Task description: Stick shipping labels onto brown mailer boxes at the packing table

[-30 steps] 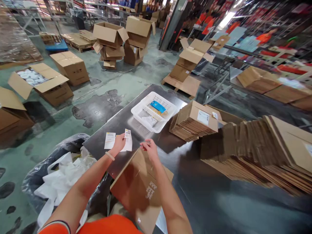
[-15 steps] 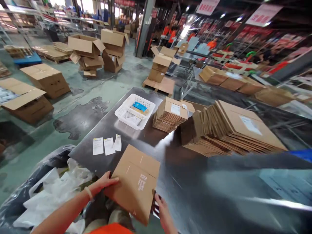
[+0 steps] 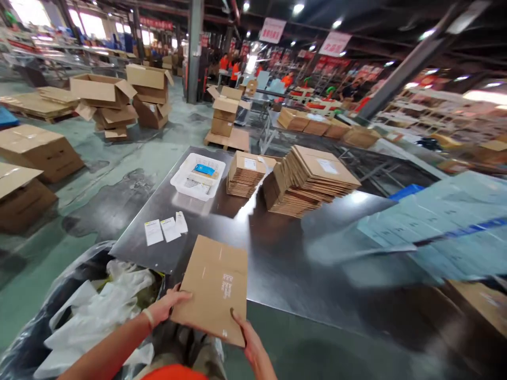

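A flat, folded cardboard box (image 3: pixel 212 282) with white print is held between my two hands, tilted over the near edge of the dark metal table (image 3: pixel 273 264). My left hand (image 3: pixel 171 303) grips its left edge, thumb on top and fingers hidden beneath. At the lower right edge, my right hand (image 3: pixel 246 335) has its thumb on the face and its other fingers underneath. Just beyond the box lie a few white paper slips (image 3: pixel 153 233). A white plastic basket (image 3: pixel 178 183) farther back holds a blue packet (image 3: pixel 205 169) and other small items.
Stacks of flattened cartons stand on the table, a small one (image 3: pixel 242 177) and a larger one (image 3: pixel 317 182). A black-lined bin (image 3: pixel 24 322) with white plastic sits at my left. Pale blue sheets (image 3: pixel 447 221) are at the right. Open cartons (image 3: pixel 99 92) stand on the floor.
My view has swung to the right. My right hand has come from beside the cardboard box onto its edge, thumb now on top. The left hand keeps its hold.
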Available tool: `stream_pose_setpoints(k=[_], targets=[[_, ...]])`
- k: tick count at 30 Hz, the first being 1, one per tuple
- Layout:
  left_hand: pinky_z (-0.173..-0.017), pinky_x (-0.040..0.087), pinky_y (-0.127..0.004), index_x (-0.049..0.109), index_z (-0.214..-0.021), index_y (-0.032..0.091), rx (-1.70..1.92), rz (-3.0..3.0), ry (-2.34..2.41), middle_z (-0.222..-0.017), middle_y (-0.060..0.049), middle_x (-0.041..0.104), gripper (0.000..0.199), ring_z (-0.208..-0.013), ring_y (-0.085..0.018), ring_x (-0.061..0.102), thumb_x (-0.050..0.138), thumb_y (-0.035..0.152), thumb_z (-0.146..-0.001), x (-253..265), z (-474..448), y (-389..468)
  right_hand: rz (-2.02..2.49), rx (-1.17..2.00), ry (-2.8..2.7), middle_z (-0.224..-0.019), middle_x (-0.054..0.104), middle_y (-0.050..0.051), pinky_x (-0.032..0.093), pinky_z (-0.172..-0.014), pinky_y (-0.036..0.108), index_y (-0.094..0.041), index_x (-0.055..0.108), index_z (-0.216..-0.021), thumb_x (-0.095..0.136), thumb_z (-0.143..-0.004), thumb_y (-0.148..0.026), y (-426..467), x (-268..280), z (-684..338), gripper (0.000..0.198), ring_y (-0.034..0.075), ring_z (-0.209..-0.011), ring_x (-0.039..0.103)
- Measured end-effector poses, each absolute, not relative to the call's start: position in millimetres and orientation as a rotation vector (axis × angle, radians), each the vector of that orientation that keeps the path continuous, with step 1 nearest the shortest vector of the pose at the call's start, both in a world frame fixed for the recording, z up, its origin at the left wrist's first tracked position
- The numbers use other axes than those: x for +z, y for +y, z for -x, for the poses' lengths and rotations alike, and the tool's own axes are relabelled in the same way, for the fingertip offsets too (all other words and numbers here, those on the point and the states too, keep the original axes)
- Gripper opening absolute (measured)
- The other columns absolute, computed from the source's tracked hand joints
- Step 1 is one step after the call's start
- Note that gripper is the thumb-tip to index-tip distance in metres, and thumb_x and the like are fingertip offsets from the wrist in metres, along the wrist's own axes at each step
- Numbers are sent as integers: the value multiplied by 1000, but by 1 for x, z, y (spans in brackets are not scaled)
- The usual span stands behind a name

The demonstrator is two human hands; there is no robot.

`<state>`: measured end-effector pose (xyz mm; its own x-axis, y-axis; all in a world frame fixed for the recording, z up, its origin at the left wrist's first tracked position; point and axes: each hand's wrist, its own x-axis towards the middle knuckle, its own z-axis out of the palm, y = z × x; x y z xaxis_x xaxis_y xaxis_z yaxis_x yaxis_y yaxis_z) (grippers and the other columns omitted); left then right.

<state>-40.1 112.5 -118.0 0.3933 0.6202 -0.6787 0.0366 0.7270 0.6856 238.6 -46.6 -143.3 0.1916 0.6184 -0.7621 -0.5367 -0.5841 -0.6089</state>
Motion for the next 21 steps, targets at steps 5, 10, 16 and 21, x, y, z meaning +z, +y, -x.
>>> stream_pose_setpoints(k=[5,10,16,21], targets=[[-106,67,-54,76,-114,29,218,-616,986,-119,-11,90,88,-121,-45,84,110,63,-40,-117,50,75,1433,1536,-51,-110,92,7,68,-109,59,-32,92,-95,95,-51,-70,-118,-159,-210,58,46,-124,85],[-90,68,-53,70,-121,29,99,-788,1011,-118,-14,88,94,-109,-44,84,108,59,-41,-96,26,47,1330,1318,113,-109,91,14,68,-101,57,-24,88,-95,96,-48,-56,-189,-144,-185,58,44,-113,85],[-94,68,-49,67,-128,27,-125,-1108,826,-118,-11,87,96,-110,-41,84,105,45,-41,-70,-30,-39,1136,826,271,-112,90,9,63,-108,52,-24,86,-111,103,-46,-48,-342,-117,-127,71,38,-111,83],[-86,70,-52,69,-112,32,-550,-1235,711,-105,-7,88,73,-101,-41,85,99,44,-47,-78,-67,-185,973,489,498,-109,90,7,64,-102,46,-24,86,-102,97,-52,-37,-498,-126,-45,53,34,-107,83]])
